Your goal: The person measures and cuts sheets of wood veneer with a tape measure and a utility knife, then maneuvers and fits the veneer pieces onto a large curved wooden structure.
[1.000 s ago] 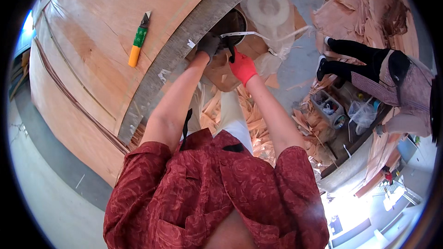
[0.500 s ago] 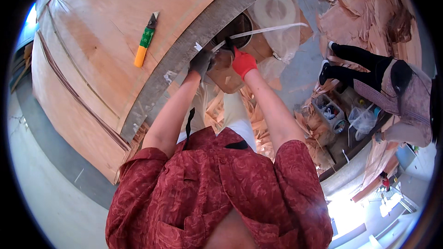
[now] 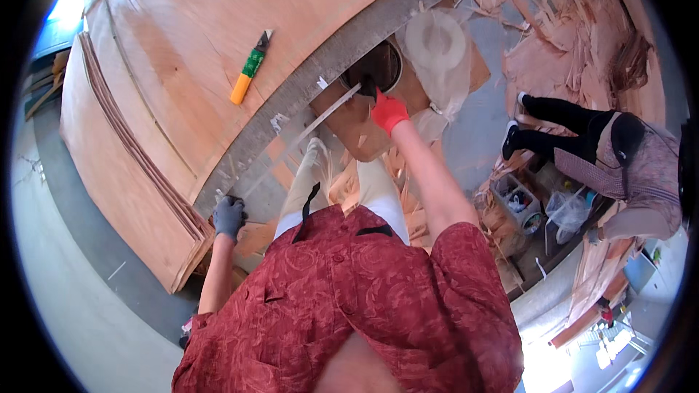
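A pale, narrow strip of tape (image 3: 320, 118) runs slantwise between my two hands, along the edge of the wood sheets. My right hand (image 3: 389, 111), in a red glove with dark fingers, is closed on its upper end, over a dark round bucket (image 3: 389, 65). My left hand (image 3: 229, 217), in a grey glove, is closed at the strip's lower end, near the left corner of the stack. The strip looks faint and blurred close to that hand. A utility knife (image 3: 250, 70) with a yellow and green handle lies on the top wood sheet (image 3: 313, 0).
A pale roll in clear plastic (image 3: 437, 43) rests on brown board beside the bucket. Torn veneer scraps (image 3: 564, 43) cover the floor at the right. A co-worker (image 3: 611, 138) bends there, near a bin of small items (image 3: 518, 200).
My left hand has moved down and left, away from my right hand, drawing the strip out between them. My right hand has shifted slightly down and right, and the strip's upper end with it.
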Motion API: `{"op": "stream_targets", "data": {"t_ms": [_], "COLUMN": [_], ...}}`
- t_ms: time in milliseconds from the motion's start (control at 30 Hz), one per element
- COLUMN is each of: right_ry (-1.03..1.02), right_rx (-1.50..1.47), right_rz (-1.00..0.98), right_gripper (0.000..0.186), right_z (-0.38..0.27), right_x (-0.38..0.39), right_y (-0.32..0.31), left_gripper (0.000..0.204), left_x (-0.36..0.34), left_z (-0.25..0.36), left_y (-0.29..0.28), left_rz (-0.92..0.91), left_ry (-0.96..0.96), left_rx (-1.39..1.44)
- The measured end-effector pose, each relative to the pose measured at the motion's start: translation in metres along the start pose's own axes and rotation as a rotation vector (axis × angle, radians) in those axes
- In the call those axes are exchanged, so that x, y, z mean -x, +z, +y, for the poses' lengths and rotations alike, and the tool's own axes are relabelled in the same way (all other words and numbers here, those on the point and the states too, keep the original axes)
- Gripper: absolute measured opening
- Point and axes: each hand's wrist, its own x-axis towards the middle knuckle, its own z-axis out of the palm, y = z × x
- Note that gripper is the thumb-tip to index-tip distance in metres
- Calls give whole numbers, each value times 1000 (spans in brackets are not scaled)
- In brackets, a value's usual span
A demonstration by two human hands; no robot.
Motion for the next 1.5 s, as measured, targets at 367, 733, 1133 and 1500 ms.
{"op": "stream_targets", "data": {"t_ms": [367, 733, 1133, 1500], "right_ry": [-1071, -1137, -728, -565], "right_rx": [-284, -212, -608, -786], "right_rz": [157, 124, 393, 449], "right_gripper": [48, 21, 14, 19], "right_z": [-169, -218, -318, -367], "right_x": [164, 171, 134, 65], "right_y": [-146, -110, -111, -95], "left_gripper": [9, 22, 54, 38], "left_x": [122, 140, -1, -75], "left_z": [151, 141, 115, 135], "left_y": [-38, -76, -114, -139], "left_rz": [31, -23, -847, -867], "left_ry": [886, 1005, 814, 643], "left_rx": [-868, -828, 965, 867]}}
